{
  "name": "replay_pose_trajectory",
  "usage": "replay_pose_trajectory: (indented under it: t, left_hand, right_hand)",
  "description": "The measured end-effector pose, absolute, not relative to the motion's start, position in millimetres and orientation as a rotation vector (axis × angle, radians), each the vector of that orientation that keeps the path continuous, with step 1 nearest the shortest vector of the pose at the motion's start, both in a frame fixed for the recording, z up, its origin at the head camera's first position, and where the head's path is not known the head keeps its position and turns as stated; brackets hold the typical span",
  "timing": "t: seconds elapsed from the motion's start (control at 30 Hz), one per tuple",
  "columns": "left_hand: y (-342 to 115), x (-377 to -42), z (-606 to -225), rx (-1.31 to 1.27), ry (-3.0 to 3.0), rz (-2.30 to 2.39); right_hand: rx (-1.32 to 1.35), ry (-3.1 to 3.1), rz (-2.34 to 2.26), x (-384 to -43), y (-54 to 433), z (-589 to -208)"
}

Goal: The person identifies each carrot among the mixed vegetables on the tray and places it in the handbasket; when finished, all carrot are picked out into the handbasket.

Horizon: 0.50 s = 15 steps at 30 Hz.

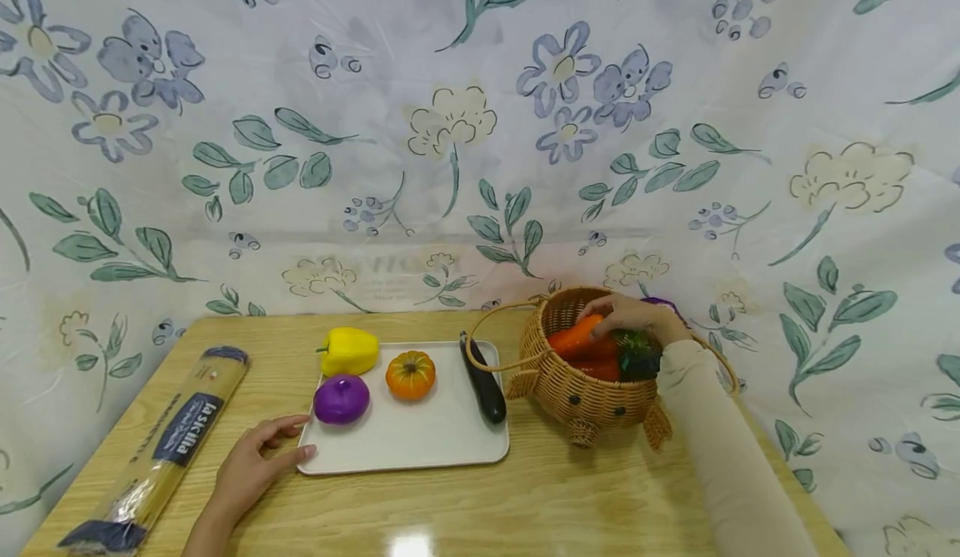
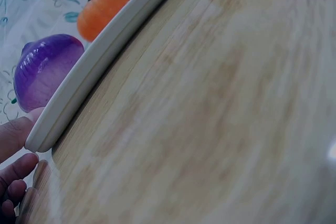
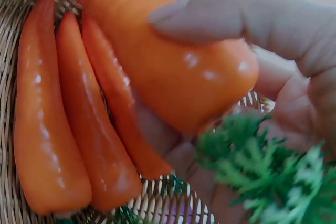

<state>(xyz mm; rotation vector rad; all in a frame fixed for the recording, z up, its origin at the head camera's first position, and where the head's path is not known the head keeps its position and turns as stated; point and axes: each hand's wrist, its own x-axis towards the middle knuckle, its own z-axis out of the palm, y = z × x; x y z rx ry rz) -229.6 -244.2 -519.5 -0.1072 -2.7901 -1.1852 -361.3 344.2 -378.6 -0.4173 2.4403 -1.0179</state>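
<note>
Inside the wicker basket (image 1: 542,390), my right hand (image 1: 626,313) grips a thick orange carrot (image 3: 173,61). Its thumb lies across the carrot's upper side, beside a tuft of green leaves (image 3: 273,166). Slimmer orange-red carrots (image 3: 44,119) lie next to it in the basket. My left hand (image 1: 255,461) touches the left front corner of the white tray (image 1: 420,449) with relaxed fingers. On that tray are a yellow bell pepper (image 1: 349,352), a purple onion (image 1: 342,399), a small orange pumpkin (image 1: 410,375) and a dark eggplant (image 1: 483,379).
A long pack of spaghetti (image 1: 176,440) lies at the left of the wooden table (image 1: 570,507). The basket's hoop handle (image 1: 480,357) leans over the tray's right side. A flowered cloth (image 1: 390,207) hangs behind the table.
</note>
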Motion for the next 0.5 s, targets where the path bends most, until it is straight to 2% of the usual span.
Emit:
replay_pose_trajectory:
  t: [0.37, 0.5]
  left_hand:
    - [-242.3, -230.1, -523.1, -0.134, -2.733, -1.199]
    - [-243.5, -230.6, -523.4, -0.127, -2.731, -1.193]
  right_hand:
    - [-0.379, 2.497, -1.124, -353.8, 350.0, -388.7]
    - [-0.450, 2.504, -1.091, -356.1, 349.1, -394.9]
